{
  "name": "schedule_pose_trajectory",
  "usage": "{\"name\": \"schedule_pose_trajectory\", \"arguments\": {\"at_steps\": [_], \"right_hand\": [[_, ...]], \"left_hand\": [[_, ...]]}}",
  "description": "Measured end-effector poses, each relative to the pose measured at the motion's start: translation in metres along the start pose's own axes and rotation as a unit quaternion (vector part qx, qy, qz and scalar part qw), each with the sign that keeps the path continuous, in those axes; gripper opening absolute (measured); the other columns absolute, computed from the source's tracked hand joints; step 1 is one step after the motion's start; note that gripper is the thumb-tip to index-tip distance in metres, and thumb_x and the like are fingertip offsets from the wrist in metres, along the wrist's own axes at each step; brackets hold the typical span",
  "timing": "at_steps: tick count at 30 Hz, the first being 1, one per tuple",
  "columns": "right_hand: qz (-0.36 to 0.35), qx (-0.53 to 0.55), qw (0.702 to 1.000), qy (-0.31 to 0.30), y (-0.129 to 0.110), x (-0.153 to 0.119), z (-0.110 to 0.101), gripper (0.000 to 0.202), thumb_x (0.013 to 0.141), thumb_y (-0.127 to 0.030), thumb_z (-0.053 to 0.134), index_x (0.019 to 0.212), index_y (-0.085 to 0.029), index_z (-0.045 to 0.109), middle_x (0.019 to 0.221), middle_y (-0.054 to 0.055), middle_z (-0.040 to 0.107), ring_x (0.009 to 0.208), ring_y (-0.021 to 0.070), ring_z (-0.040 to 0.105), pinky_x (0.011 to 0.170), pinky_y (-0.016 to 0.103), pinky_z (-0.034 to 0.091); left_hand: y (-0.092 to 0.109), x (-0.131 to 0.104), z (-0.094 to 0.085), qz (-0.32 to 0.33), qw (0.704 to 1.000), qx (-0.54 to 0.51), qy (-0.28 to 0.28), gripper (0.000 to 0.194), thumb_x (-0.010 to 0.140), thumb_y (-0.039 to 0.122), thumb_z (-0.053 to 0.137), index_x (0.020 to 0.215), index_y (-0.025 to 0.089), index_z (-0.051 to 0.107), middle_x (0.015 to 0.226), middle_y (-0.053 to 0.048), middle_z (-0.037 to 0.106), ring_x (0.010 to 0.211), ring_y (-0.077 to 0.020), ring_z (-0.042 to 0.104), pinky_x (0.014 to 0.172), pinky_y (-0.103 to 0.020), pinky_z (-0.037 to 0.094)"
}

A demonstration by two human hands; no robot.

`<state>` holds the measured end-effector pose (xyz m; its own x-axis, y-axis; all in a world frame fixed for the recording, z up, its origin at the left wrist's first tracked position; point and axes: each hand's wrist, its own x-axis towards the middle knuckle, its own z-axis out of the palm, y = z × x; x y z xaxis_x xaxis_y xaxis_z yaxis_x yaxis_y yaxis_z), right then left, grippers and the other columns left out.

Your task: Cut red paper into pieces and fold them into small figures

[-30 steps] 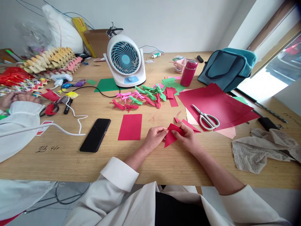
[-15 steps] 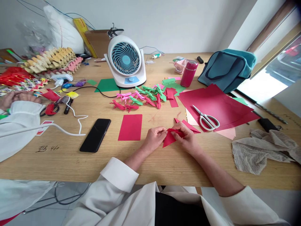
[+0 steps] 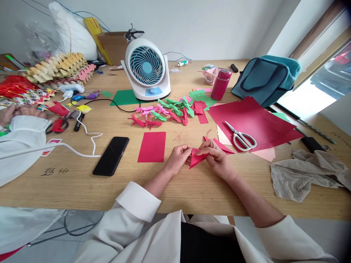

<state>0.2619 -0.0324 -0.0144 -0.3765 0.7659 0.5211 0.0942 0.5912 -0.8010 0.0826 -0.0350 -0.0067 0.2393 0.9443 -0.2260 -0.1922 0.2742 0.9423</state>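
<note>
Between my two hands is a small folded piece of red paper (image 3: 196, 159), held just above the tabletop. My left hand (image 3: 178, 157) is closed on its left edge with thumb and fingertips. My right hand (image 3: 218, 159) grips the right side, its fingers partly covering the paper. Another folded red piece (image 3: 222, 146) lies right behind my right hand. Left of my hands a red paper rectangle (image 3: 151, 147) lies flat. White-handled scissors (image 3: 244, 141) rest on large red sheets (image 3: 255, 120). Folded paper figures (image 3: 172, 111) in pink, green and red are heaped further back.
A black phone (image 3: 111, 156) lies at left, near a white cable (image 3: 74, 148). A fan (image 3: 146, 69) stands behind the figures. At right are a red flask (image 3: 221, 84), a teal bag (image 3: 264, 80) and a crumpled cloth (image 3: 307, 175). Another person's sleeve (image 3: 24, 142) rests at far left.
The paper between my hands has been turned, showing a flat triangular face now. My right fingers have shifted over its upper edge. Other things stay put.
</note>
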Motion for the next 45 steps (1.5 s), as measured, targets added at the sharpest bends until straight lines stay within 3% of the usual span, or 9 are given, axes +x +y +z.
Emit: {"name": "schedule_pose_trajectory", "arguments": {"at_steps": [11,25,35,41,45], "right_hand": [[0.009,-0.029,1.000,0.007,0.0048,-0.0002,-0.0021,0.028,0.095,-0.016,0.049,0.095,-0.029,0.073,0.099,0.006,0.055,0.093,0.0200,0.056,0.080,0.038,0.049],[-0.021,-0.069,0.997,0.007,0.0056,-0.0002,-0.0045,0.032,0.092,-0.011,0.047,0.092,-0.028,0.074,0.101,0.006,0.054,0.095,0.0197,0.055,0.082,0.037,0.049],[-0.017,-0.081,0.997,-0.005,0.0019,0.0008,-0.0042,0.035,0.091,-0.010,0.045,0.095,-0.029,0.074,0.102,0.007,0.054,0.095,0.0207,0.056,0.082,0.039,0.050],[0.018,-0.070,0.997,0.031,0.0030,0.0007,-0.0043,0.031,0.094,-0.017,0.047,0.116,-0.027,0.066,0.104,0.007,0.058,0.099,0.0223,0.057,0.087,0.042,0.049],[0.101,0.022,0.992,0.071,0.0048,0.0004,-0.0047,0.029,0.096,-0.027,0.050,0.123,-0.026,0.059,0.114,0.008,0.061,0.088,0.0188,0.059,0.076,0.036,0.052]], "left_hand": [[-0.0004,-0.0006,-0.0043,0.002,0.998,-0.039,-0.045,0.034,0.077,0.047,0.069,0.085,0.015,0.064,0.076,-0.002,0.066,0.062,-0.0130,0.064,0.048,-0.022,0.054],[0.0003,-0.0011,-0.0048,0.015,0.998,0.005,-0.053,0.040,0.072,0.044,0.077,0.101,0.017,0.068,0.098,-0.005,0.068,0.078,-0.0145,0.065,0.056,-0.022,0.054],[-0.0010,-0.0011,-0.0050,0.018,0.998,0.027,-0.045,0.040,0.073,0.043,0.076,0.102,0.017,0.068,0.098,-0.006,0.070,0.079,-0.0150,0.066,0.056,-0.020,0.053],[-0.0024,0.0018,-0.0048,0.034,0.999,0.005,-0.014,0.042,0.069,0.040,0.078,0.100,0.015,0.066,0.089,-0.004,0.069,0.074,-0.0139,0.065,0.056,-0.022,0.054],[-0.0023,0.0032,-0.0056,0.050,0.998,-0.004,0.022,0.043,0.068,0.037,0.078,0.102,0.015,0.064,0.086,-0.003,0.070,0.072,-0.0139,0.066,0.057,-0.023,0.055]]}}
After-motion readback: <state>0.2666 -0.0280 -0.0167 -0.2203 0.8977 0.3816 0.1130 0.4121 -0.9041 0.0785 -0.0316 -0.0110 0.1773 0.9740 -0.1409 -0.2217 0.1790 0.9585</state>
